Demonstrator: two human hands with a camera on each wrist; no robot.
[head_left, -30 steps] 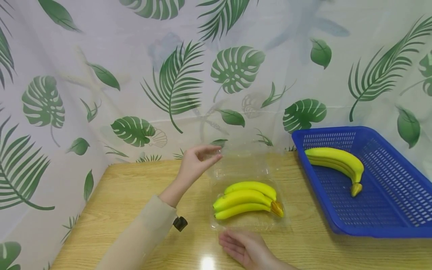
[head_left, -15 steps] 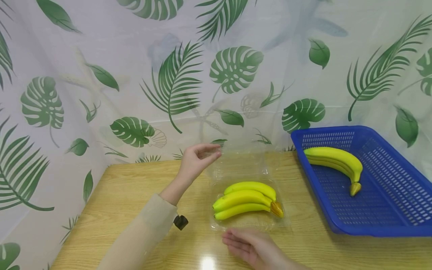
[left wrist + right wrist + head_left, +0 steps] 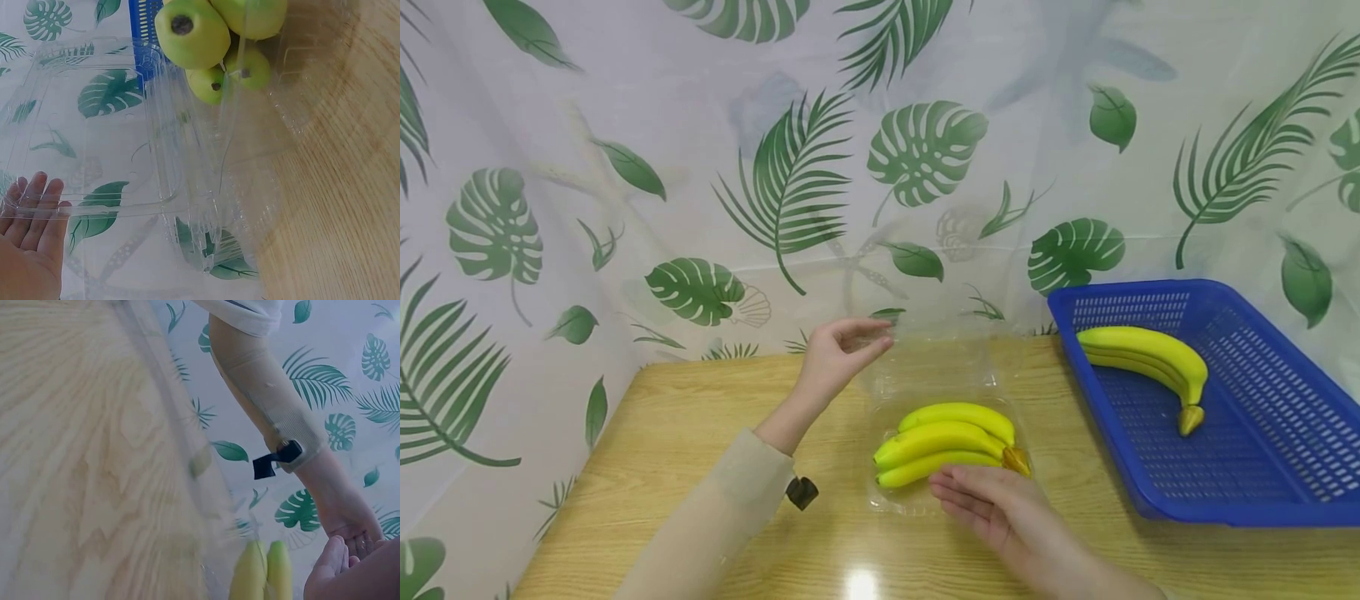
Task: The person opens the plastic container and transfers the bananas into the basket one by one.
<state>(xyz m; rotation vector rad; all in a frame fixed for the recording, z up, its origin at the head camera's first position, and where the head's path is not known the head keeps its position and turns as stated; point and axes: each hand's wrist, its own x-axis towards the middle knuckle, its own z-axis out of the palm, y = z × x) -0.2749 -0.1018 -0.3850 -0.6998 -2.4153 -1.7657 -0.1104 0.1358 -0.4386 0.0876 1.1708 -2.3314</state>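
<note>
A clear plastic clamshell container (image 3: 891,500) lies with its lid raised at the back. A bunch of yellow bananas (image 3: 943,440) rests in it, stems to the right; their greenish tips (image 3: 190,37) show in the left wrist view. My left hand (image 3: 842,350) is at the left edge of the raised lid (image 3: 119,156), fingers extended behind the clear plastic. Over the container's front edge, my right hand (image 3: 1000,508) holds its fingers straight and close together, partly covering the lowest banana in the head view. Nothing is in its grasp.
To the right stands a blue plastic basket (image 3: 1247,467) with another bunch of bananas (image 3: 1150,354) inside. A wooden table (image 3: 685,458) lies underneath, and a leaf-patterned cloth (image 3: 925,50) hangs behind and at the left. A black strap (image 3: 802,493) is on the left wrist.
My right hand has moved right and forward, from in front of the container to over its front edge. My left hand and the lid have stayed in place.
</note>
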